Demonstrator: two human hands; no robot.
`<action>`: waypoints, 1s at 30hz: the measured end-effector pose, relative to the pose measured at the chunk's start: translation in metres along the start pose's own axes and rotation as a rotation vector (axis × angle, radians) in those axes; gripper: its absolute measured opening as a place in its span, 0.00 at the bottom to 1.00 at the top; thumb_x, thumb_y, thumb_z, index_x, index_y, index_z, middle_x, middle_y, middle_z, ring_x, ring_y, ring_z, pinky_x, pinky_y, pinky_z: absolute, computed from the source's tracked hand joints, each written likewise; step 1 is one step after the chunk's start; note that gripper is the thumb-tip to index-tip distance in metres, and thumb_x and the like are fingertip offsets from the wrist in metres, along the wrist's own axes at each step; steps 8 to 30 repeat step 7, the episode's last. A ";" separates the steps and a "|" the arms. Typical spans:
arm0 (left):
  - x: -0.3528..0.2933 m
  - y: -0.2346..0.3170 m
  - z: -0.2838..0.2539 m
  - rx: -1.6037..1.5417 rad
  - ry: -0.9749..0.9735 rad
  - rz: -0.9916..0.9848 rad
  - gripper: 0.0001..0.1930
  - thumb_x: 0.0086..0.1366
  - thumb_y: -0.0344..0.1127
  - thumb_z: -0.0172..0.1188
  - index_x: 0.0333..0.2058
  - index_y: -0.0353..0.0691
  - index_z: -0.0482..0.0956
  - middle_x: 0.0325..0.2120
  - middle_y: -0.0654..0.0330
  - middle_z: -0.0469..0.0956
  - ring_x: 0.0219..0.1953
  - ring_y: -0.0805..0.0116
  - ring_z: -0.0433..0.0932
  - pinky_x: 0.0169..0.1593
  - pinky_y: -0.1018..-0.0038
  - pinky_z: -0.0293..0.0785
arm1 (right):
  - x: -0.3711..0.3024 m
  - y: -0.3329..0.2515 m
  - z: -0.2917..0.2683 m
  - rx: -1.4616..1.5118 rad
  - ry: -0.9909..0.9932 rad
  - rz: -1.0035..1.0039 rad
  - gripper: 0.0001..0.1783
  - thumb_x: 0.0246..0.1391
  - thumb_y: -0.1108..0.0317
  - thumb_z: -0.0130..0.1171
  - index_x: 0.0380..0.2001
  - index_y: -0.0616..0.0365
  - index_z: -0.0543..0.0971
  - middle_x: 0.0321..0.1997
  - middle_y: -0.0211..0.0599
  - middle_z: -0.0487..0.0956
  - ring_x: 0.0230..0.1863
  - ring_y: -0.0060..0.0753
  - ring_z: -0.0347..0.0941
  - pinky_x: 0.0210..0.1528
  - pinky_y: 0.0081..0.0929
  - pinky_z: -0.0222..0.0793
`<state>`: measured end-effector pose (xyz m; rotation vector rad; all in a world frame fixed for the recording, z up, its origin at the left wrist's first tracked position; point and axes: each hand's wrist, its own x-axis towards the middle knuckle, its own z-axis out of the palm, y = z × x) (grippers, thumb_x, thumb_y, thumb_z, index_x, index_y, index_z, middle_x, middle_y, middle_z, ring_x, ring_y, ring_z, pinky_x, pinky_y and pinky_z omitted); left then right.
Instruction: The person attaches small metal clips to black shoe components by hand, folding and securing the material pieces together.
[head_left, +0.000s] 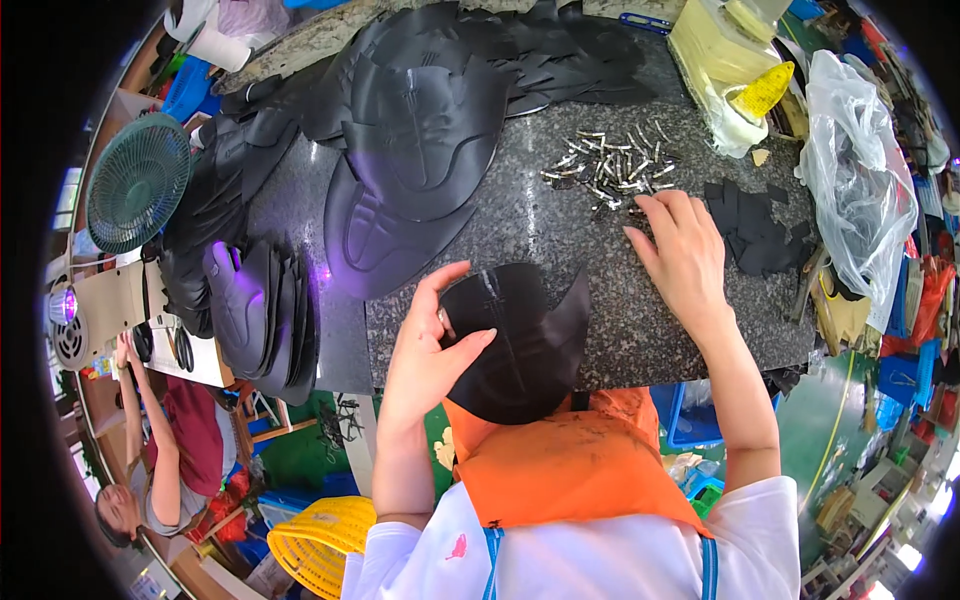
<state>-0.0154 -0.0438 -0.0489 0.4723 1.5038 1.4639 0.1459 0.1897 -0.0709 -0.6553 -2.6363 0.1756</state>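
My left hand [428,335] grips a curved black leather shoe upper piece [510,355] by its left edge, with the thumb on top. A pale line runs along the middle of that piece, which hangs partly past the table's near edge. My right hand [685,245] hovers at the near right side of a pile of small shiny silver-and-black strips [610,165]. Its thumb and forefinger are apart, and I see nothing between them. Beyond my left hand lie larger black shoe upper pieces [425,140], overlapping one another.
A speckled stone tabletop [520,180] carries the work. Small black patches [750,225] lie right of my right hand, near a plastic bag [855,170] and a yellowish block with a yellow cone [765,90]. Leftward are stacked black pieces [255,310], a green fan [138,182] and a co-worker [180,450].
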 end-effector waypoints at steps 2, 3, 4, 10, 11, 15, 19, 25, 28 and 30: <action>0.003 -0.003 0.006 0.334 0.085 0.085 0.41 0.49 0.12 0.57 0.62 0.36 0.53 0.50 0.58 0.69 0.44 0.75 0.74 0.47 0.78 0.71 | 0.001 0.001 0.003 0.034 0.030 -0.003 0.14 0.45 0.67 0.62 0.37 0.59 0.76 0.37 0.37 0.72 0.38 0.40 0.69 0.39 0.34 0.66; 0.003 -0.002 0.004 0.447 0.058 0.011 0.44 0.49 0.12 0.57 0.65 0.38 0.48 0.56 0.57 0.64 0.48 0.73 0.72 0.50 0.78 0.69 | 0.002 0.003 0.002 0.071 0.057 -0.011 0.13 0.45 0.68 0.62 0.36 0.58 0.77 0.36 0.37 0.72 0.37 0.40 0.70 0.39 0.35 0.66; 0.004 -0.002 0.005 0.449 0.048 0.017 0.44 0.49 0.12 0.57 0.65 0.38 0.48 0.56 0.57 0.64 0.48 0.73 0.72 0.50 0.78 0.69 | 0.002 0.007 -0.001 0.063 0.062 -0.005 0.13 0.45 0.68 0.62 0.36 0.58 0.77 0.36 0.37 0.72 0.37 0.40 0.70 0.39 0.35 0.66; 0.004 -0.001 0.009 0.357 0.081 0.120 0.46 0.49 0.12 0.57 0.66 0.40 0.47 0.62 0.54 0.55 0.54 0.71 0.68 0.55 0.77 0.65 | 0.001 0.023 -0.013 -0.093 0.147 0.178 0.10 0.46 0.68 0.61 0.33 0.57 0.77 0.33 0.39 0.74 0.35 0.42 0.70 0.40 0.35 0.67; 0.004 -0.001 0.009 0.357 0.081 0.120 0.46 0.49 0.12 0.57 0.66 0.40 0.47 0.62 0.54 0.55 0.54 0.71 0.68 0.55 0.77 0.65 | 0.001 0.023 -0.013 -0.093 0.147 0.178 0.10 0.46 0.68 0.61 0.33 0.57 0.77 0.33 0.39 0.74 0.35 0.42 0.70 0.40 0.35 0.67; 0.004 -0.001 0.009 0.357 0.081 0.120 0.46 0.49 0.12 0.57 0.66 0.40 0.47 0.62 0.54 0.55 0.54 0.71 0.68 0.55 0.77 0.65 | 0.001 0.023 -0.013 -0.093 0.147 0.178 0.10 0.46 0.68 0.61 0.33 0.57 0.77 0.33 0.39 0.74 0.35 0.42 0.70 0.40 0.35 0.67; 0.004 -0.001 0.009 0.357 0.081 0.120 0.46 0.49 0.12 0.57 0.66 0.40 0.47 0.62 0.54 0.55 0.54 0.71 0.68 0.55 0.77 0.65 | 0.001 0.023 -0.013 -0.093 0.147 0.178 0.10 0.46 0.68 0.61 0.33 0.57 0.77 0.33 0.39 0.74 0.35 0.42 0.70 0.40 0.35 0.67; 0.004 -0.001 0.009 0.357 0.081 0.120 0.46 0.49 0.12 0.57 0.66 0.40 0.47 0.62 0.54 0.55 0.54 0.71 0.68 0.55 0.77 0.65 | 0.001 0.023 -0.013 -0.093 0.147 0.178 0.10 0.46 0.68 0.61 0.33 0.57 0.77 0.33 0.39 0.74 0.35 0.42 0.70 0.40 0.35 0.67; 0.004 -0.001 0.009 0.357 0.081 0.120 0.46 0.49 0.12 0.57 0.66 0.40 0.47 0.62 0.54 0.55 0.54 0.71 0.68 0.55 0.77 0.65 | 0.001 0.023 -0.013 -0.093 0.147 0.178 0.10 0.46 0.68 0.61 0.33 0.57 0.77 0.33 0.39 0.74 0.35 0.42 0.70 0.40 0.35 0.67; 0.004 -0.001 0.009 0.357 0.081 0.120 0.46 0.49 0.12 0.57 0.66 0.40 0.47 0.62 0.54 0.55 0.54 0.71 0.68 0.55 0.77 0.65 | 0.001 0.023 -0.013 -0.093 0.147 0.178 0.10 0.46 0.68 0.61 0.33 0.57 0.77 0.33 0.39 0.74 0.35 0.42 0.70 0.40 0.35 0.67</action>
